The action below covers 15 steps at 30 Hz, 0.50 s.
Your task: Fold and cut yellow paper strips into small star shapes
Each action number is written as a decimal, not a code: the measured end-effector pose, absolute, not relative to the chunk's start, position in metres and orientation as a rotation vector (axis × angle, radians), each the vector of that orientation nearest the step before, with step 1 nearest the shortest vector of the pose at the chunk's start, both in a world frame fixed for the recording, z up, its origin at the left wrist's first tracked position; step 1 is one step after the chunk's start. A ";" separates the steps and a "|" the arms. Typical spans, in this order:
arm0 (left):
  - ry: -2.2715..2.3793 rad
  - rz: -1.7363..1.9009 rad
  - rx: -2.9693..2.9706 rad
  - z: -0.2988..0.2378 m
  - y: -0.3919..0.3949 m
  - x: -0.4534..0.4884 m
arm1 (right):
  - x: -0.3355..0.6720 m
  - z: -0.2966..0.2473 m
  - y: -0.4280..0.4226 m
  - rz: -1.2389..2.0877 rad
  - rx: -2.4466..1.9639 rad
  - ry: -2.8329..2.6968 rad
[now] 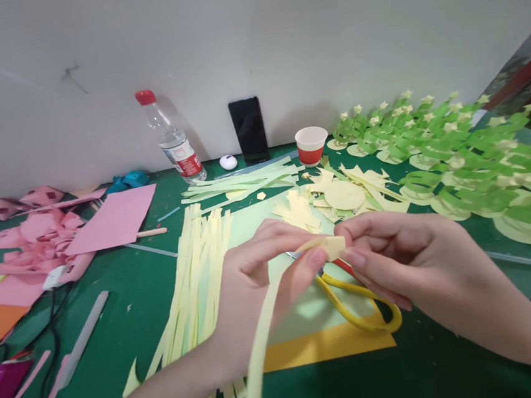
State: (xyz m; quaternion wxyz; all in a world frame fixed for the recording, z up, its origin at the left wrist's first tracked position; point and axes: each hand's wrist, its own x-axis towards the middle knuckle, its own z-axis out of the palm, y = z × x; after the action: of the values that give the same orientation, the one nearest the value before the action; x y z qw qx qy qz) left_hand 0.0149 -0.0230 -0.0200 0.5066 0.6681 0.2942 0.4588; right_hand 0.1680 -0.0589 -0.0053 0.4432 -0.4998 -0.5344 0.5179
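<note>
A pale yellow paper strip (265, 324) has one end folded into a small flat knot, and its long tail hangs toward me. My left hand (266, 274) pinches the strip beside the fold between thumb and fingers. At the other side of the fold, the thumb and fingertips of my right hand (393, 255) close on its short end. Beneath my hands lie yellow-handled scissors (392, 317), partly hidden, on light green paper (300, 317) over a yellow-orange sheet (326, 344). Loose yellow strips (192, 268) lie left of my left hand.
Paper scraps (344, 194) and a red-and-white cup (312, 146) stand beyond my hands. Green paper plants with stars (458, 149) fill the right. A bottle (178, 148) and a phone (248, 130) stand by the wall. Pink paper (117, 219) and a dark cable (53, 338) lie left.
</note>
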 end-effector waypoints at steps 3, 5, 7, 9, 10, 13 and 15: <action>0.608 1.036 1.620 -0.022 -0.022 0.009 | 0.169 -0.006 -0.058 1.287 -1.248 -1.304; 0.569 1.006 1.616 -0.022 -0.022 0.007 | 0.170 -0.006 -0.058 1.289 -1.249 -1.301; 0.575 1.003 1.579 -0.021 -0.023 0.008 | 0.171 -0.006 -0.057 1.291 -1.248 -1.298; 0.617 1.049 1.551 -0.020 -0.024 0.011 | 0.172 -0.006 -0.056 1.297 -1.241 -1.290; 0.646 1.097 1.575 -0.020 -0.024 0.012 | 0.172 -0.006 -0.055 1.309 -1.239 -1.280; 0.709 1.304 1.838 -0.020 -0.025 0.015 | 0.171 -0.005 -0.055 1.367 -1.223 -1.243; 0.722 1.407 2.063 -0.021 -0.025 0.015 | 0.170 -0.004 -0.057 1.411 -1.216 -1.209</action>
State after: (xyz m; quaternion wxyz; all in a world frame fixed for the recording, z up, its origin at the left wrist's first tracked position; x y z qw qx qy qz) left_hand 0.0150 -0.0250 -0.0210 0.2678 0.7646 0.2676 0.5216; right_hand 0.1704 -0.0574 -0.0036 0.4444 -0.4904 -0.4879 0.5692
